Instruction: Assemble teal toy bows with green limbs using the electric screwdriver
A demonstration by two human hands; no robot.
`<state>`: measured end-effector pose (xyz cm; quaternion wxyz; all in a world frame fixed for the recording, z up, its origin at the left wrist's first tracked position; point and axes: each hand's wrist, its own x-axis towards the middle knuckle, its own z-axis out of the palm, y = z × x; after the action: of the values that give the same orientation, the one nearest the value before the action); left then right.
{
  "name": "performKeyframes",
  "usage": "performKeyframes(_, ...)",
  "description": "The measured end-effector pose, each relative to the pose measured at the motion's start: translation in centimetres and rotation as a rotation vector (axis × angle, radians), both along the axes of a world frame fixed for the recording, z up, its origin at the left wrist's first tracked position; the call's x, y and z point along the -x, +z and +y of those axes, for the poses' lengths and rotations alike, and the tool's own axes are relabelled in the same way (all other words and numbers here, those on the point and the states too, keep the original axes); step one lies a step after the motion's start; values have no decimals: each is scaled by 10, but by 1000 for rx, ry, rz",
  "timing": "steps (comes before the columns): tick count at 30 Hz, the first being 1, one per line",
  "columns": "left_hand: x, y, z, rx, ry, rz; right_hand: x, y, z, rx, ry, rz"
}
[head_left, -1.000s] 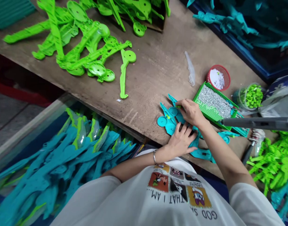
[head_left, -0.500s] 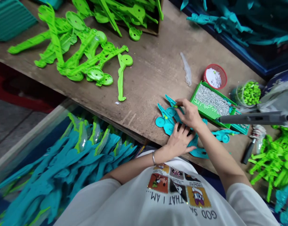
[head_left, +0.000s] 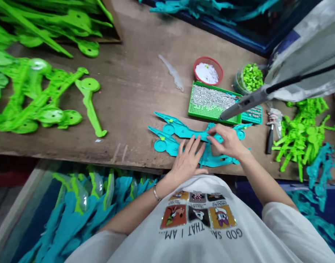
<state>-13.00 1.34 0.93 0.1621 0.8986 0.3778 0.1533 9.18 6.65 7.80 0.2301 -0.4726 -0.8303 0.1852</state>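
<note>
Two teal plastic frames, the far one (head_left: 181, 128) and the near one (head_left: 170, 148), lie on the workbench in front of me, each with small green pieces near its pointed left end. My left hand (head_left: 186, 159) rests palm down across them, its fingers spread. Over the right half of the far frame, my right hand (head_left: 226, 140) has thumb and forefinger brought together at the frame's surface. Whatever is between those fingertips is too small or hidden to make out. A grey rod-shaped tool (head_left: 244, 104) on a dark cable hangs just beyond my right hand.
Behind the frames stand a green tray (head_left: 192, 107) of small metal parts, a red basket (head_left: 208, 59) of white pieces and a tub of green pieces (head_left: 251, 77). Green plastic parts (head_left: 33, 98) are heaped left. A black-handled tool (head_left: 269, 140) lies right. A teal-filled bin (head_left: 60, 219) sits below.
The camera view has swung to the right. My right hand has moved from the frames' left ends to the middle of the far frame. My left hand stays on the frames.
</note>
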Motion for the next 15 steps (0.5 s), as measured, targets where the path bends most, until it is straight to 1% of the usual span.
performKeyframes(2, 10, -3, -4, -15, -60, 39, -33, 4, -34, 89, -37, -95)
performKeyframes(4, 18, -8, -8, -34, -107, 76, -56, 1, -67, 196, -47, -217)
performKeyframes(6, 23, -13, -9, -66, -164, 109, -67, -3, -93, 272, -37, -329)
performKeyframes(8, 25, -13, -5, -118, -217, 127, -72, -4, -106, 289, -19, -395)
performKeyframes(9, 23, -11, -1, -149, -235, 130, -74, -3, -107, 277, -7, -410)
performKeyframes(11, 17, -1, 15, -207, -259, 127, -80, 2, -99, 219, 1, -419)
performKeyframes(13, 7, 12, 37, -238, -242, 148, -88, 5, -81, 138, -16, -418)
performKeyframes(15, -6, 20, 61, -234, -189, 199, -96, 4, -60, 80, -43, -425)
